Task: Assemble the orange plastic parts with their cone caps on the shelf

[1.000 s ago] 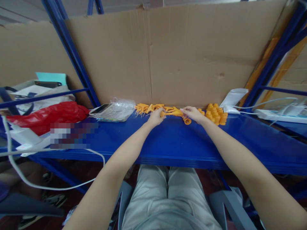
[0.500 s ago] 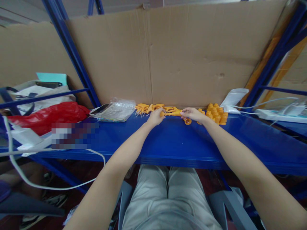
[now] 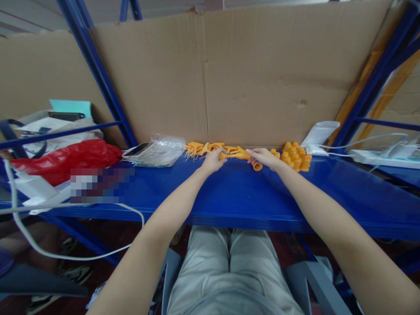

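Orange plastic piece (image 3: pixel 236 154) pinched between curled left hand (image 3: pixel 213 161) and right hand (image 3: pixel 265 157).

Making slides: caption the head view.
Left hand and right hand hold an orange part beside orange pieces on a shelf.

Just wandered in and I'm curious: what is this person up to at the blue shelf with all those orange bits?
A seated person works at a blue shelf backed by cardboard. Their left hand and right hand each grip an end of one long orange piece, low at the back of the shelf. Loose flat orange parts lie left of it, and a cluster of orange caps sits to the right. A clear plastic bag and a red bag lie further left.
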### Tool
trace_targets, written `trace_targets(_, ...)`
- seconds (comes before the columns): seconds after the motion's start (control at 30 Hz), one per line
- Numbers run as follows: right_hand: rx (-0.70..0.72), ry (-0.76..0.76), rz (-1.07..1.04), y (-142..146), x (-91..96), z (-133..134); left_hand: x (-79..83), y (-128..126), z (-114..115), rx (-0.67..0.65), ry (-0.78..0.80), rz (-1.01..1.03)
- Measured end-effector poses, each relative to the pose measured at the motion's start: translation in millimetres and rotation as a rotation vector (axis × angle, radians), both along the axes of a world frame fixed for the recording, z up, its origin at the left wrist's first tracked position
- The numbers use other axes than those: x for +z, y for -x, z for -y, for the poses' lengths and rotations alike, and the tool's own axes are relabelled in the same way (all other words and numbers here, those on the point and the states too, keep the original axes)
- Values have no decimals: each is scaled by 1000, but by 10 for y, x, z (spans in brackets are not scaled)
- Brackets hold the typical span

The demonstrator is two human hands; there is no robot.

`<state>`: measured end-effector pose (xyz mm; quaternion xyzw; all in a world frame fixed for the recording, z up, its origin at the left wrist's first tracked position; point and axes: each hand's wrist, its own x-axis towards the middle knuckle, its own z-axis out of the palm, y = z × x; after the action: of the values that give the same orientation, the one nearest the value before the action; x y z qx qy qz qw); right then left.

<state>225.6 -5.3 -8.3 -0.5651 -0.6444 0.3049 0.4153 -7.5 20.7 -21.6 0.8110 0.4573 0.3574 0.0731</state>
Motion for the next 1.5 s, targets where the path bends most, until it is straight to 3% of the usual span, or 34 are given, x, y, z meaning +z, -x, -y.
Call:
trace_targets(0.27, 108, 28, -108, -62, -6, 25, -6, 20, -19, 19, -20, 1)
trace_targets(0.73, 51, 37, -36, -43, 6, 46, 25, 6, 25, 5, 18, -6)
trace_targets(1.03, -19, 62, -146, 81, 18, 63, 9, -13, 12, 21, -4, -3)
trace_targets(1.3, 103, 62, -159, 72, 43, 110, -14, 15, -27, 18, -15, 5)
trace_targets(1.5, 102, 49, -101, 43, 48, 117, -12, 13, -11, 7, -5, 20)
